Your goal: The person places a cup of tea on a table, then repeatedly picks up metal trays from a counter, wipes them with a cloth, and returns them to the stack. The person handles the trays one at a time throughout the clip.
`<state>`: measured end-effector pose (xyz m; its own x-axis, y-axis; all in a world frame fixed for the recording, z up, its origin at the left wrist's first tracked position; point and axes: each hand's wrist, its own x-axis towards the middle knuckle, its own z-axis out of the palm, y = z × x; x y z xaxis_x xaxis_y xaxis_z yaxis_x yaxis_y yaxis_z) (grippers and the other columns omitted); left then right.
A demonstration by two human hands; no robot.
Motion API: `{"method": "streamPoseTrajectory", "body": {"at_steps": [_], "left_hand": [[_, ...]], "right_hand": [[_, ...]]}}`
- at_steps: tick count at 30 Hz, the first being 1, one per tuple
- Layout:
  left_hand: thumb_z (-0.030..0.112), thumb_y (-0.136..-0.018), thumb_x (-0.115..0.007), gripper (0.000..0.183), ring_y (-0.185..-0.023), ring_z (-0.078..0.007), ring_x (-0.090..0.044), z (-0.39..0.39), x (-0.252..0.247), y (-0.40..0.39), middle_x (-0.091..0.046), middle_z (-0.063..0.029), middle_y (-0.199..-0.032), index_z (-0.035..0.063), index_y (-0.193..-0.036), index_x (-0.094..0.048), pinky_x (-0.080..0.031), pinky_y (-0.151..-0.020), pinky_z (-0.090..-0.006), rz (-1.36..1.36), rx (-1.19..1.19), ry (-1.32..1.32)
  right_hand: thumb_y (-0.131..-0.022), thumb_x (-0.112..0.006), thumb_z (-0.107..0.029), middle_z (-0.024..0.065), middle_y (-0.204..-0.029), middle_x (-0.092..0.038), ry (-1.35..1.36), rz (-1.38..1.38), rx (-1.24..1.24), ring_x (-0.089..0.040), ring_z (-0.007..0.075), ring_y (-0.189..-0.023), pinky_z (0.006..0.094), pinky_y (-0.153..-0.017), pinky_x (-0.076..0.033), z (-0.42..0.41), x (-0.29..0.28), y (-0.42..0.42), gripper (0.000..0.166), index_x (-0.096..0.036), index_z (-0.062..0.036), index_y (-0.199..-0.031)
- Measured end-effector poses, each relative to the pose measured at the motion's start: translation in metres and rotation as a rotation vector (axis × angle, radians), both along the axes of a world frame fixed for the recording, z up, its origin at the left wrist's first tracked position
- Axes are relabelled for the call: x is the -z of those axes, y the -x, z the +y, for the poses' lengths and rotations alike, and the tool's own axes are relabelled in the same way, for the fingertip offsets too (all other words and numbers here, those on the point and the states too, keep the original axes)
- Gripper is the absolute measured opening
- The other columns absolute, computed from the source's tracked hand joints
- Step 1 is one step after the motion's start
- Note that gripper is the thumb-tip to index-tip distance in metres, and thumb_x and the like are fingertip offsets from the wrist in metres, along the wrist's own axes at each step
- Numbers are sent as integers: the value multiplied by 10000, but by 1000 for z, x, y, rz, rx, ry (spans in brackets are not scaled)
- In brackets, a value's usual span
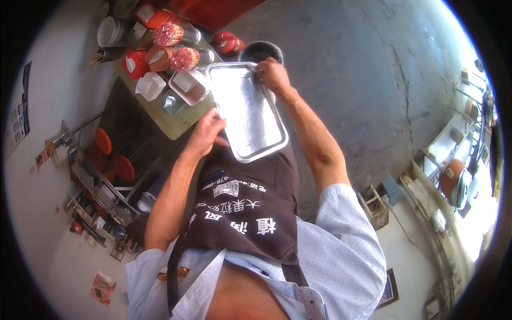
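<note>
A shiny rectangular metal tray (248, 114) is held in front of my brown apron (248, 224), its bare inside facing up. My left hand (209, 131) grips the tray's left long edge, thumb over the rim. At the far right corner, my right hand (274, 76) is closed on the rim, its fingertips partly hidden. Beyond that corner stands a dark round bucket (262, 49), partly covered by the tray and my hand. The tray's far left edge overlaps the view of the table beside it.
On the greenish table (176, 127) stand tissue boxes (151, 86), a white plastic bin (190, 86), two metal canisters with pink-topped packets (184, 59) and stacked white bowls (112, 32). Red objects (227, 43) sit near the bucket. Red stools (123, 167) are at left, a wooden stool (374, 208) at right.
</note>
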<state>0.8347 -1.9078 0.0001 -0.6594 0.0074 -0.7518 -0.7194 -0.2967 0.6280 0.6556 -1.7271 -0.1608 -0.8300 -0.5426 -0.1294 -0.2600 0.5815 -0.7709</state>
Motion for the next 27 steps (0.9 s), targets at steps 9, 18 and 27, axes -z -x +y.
{"method": "streamPoseTrajectory", "body": {"at_steps": [9,18,27], "left_hand": [[150,-945,-552,215,-861,-118,-643,-2,-8,-14,-592,-50,-1006,36,-1126,-525,-594,-507,-252,-14,-120,23],[183,-943,-574,208,-889,-110,-635,-6,-9,-13,-590,-40,-986,58,-1102,-529,-590,-508,-245,18,-174,59],[169,-951,-565,179,-862,-109,-638,-2,-7,1,-593,-39,-960,62,-1089,-523,-595,-510,-255,47,-175,71]], "right_hand": [[-798,-635,-184,173,-904,-714,79,-361,301,-699,283,-847,396,-791,-531,14,-13,27,254,-727,-51,-994],[-809,-661,-38,122,-940,-659,179,-252,132,-665,265,-858,341,-757,-521,74,-91,-30,181,-718,-51,-980],[-785,-638,65,116,-921,-638,200,-175,-105,-656,290,-847,366,-714,-539,77,-143,-83,205,-700,-51,-943]]}}
